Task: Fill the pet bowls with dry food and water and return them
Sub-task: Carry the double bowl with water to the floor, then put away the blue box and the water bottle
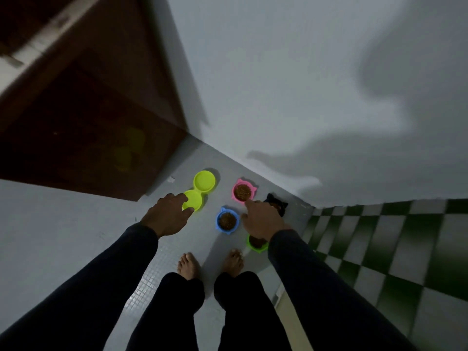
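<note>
You are standing barefoot on a pale floor (76, 224) in the corner where a white wall (278, 84) meets a dark wooden door (88, 122), with both arms in dark sleeves reaching down toward the pet bowls. Your left hand (166, 215) hangs over the near half of the yellow-green double bowl (198, 190), fingers loosely curled with the tips at its rim; in this dim light you cannot tell whether they touch it or grip it. Both halves of that bowl look bare of kibble. Your right hand (260, 220) hovers between the other bowls, forefinger stretched toward the pink bowl (242, 190), the other fingers relaxed and holding nothing. The pink bowl and the blue bowl (227, 220) each hold brown dry food. A green bowl (255, 245) sits partly under your right wrist, and a black bowl (277, 202) lies just beyond your knuckles. Green-and-white checkered tiles (392, 249) begin at right.
</note>
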`<action>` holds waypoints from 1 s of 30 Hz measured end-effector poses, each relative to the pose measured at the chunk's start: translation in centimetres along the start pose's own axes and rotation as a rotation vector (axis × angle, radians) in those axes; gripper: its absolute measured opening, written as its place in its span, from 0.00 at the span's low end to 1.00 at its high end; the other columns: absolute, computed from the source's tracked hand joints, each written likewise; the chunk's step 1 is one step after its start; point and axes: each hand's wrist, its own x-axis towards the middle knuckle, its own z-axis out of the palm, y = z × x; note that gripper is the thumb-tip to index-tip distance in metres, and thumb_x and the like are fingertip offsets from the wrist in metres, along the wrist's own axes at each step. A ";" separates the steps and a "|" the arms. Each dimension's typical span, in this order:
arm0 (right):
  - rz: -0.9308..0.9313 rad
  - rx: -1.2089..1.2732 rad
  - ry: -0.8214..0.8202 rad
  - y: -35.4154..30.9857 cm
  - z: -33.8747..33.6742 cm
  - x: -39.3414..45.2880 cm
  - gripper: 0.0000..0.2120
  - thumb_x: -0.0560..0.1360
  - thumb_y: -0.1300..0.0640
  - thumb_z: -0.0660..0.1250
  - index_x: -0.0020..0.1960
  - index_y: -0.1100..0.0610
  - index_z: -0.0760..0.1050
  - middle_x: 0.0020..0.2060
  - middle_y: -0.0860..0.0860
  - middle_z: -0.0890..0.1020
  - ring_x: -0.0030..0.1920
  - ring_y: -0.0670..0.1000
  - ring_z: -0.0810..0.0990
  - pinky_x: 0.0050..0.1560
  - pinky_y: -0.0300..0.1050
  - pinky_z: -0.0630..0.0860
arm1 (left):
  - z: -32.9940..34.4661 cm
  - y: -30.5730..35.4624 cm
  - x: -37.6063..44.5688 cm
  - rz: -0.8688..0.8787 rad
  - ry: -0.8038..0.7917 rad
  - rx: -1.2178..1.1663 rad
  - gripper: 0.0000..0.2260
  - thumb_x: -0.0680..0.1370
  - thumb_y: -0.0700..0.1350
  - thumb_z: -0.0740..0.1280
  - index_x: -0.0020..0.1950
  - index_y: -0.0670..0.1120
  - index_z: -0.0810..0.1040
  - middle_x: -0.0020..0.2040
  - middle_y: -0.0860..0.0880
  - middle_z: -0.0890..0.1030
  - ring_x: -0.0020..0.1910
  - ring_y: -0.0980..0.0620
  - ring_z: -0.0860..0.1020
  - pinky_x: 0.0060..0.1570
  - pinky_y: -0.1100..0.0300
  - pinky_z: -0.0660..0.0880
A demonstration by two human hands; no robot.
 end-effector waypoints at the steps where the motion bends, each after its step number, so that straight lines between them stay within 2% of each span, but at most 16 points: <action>1: 0.007 0.010 0.018 -0.2 -1.3 -1.6 0.19 0.81 0.45 0.58 0.65 0.57 0.71 0.59 0.59 0.80 0.58 0.61 0.78 0.59 0.57 0.75 | -1.2 0.7 -1.0 0.020 0.003 0.013 0.23 0.83 0.58 0.62 0.75 0.49 0.70 0.70 0.39 0.74 0.68 0.39 0.74 0.67 0.44 0.72; 7: 0.019 0.025 0.193 -1.1 -8.3 -9.1 0.15 0.82 0.50 0.59 0.65 0.56 0.72 0.61 0.57 0.79 0.60 0.61 0.77 0.60 0.56 0.73 | -7.5 5.8 -6.4 0.151 0.114 0.088 0.22 0.83 0.56 0.63 0.73 0.46 0.73 0.69 0.40 0.76 0.68 0.40 0.74 0.67 0.49 0.70; 9: 0.053 0.036 0.237 -1.0 -10.2 -11.0 0.17 0.82 0.49 0.58 0.67 0.57 0.71 0.62 0.57 0.78 0.61 0.61 0.76 0.62 0.55 0.72 | -9.4 7.8 -7.6 0.173 0.152 0.116 0.22 0.84 0.56 0.63 0.74 0.46 0.72 0.69 0.40 0.75 0.68 0.39 0.74 0.67 0.49 0.71; 13: 0.080 0.033 0.326 -0.5 -13.3 -14.7 0.21 0.83 0.44 0.56 0.68 0.57 0.70 0.63 0.57 0.77 0.63 0.60 0.75 0.65 0.56 0.70 | -12.8 11.5 -9.4 0.239 0.218 0.200 0.22 0.81 0.61 0.61 0.70 0.51 0.73 0.65 0.41 0.76 0.63 0.38 0.76 0.63 0.45 0.74; 16: 0.092 0.040 0.377 0.1 -15.7 -17.5 0.24 0.84 0.43 0.55 0.72 0.57 0.68 0.69 0.56 0.74 0.67 0.59 0.72 0.69 0.58 0.67 | -15.0 14.4 -10.5 0.325 0.261 0.211 0.26 0.77 0.65 0.59 0.69 0.52 0.74 0.62 0.42 0.79 0.61 0.39 0.78 0.62 0.44 0.75; 19: 0.121 0.030 0.408 0.7 -17.8 -20.2 0.26 0.84 0.42 0.52 0.76 0.56 0.64 0.72 0.56 0.71 0.71 0.59 0.69 0.72 0.60 0.63 | -16.4 17.2 -12.0 0.397 0.296 0.254 0.23 0.81 0.62 0.62 0.73 0.52 0.72 0.65 0.43 0.77 0.64 0.40 0.77 0.64 0.45 0.74; 23: 0.186 0.049 0.467 1.3 -19.3 -23.4 0.28 0.84 0.40 0.52 0.77 0.56 0.62 0.75 0.56 0.68 0.73 0.59 0.67 0.74 0.61 0.61 | -17.2 20.2 -14.0 0.495 0.329 0.310 0.23 0.82 0.61 0.61 0.75 0.54 0.70 0.68 0.45 0.75 0.66 0.42 0.75 0.66 0.44 0.72; 30: 0.380 0.183 0.579 1.6 -18.3 -29.0 0.29 0.84 0.40 0.53 0.78 0.56 0.60 0.77 0.56 0.65 0.75 0.59 0.64 0.76 0.62 0.58 | -18.2 24.6 -17.1 0.738 0.298 0.425 0.24 0.84 0.59 0.60 0.78 0.53 0.67 0.72 0.47 0.72 0.69 0.43 0.73 0.67 0.45 0.72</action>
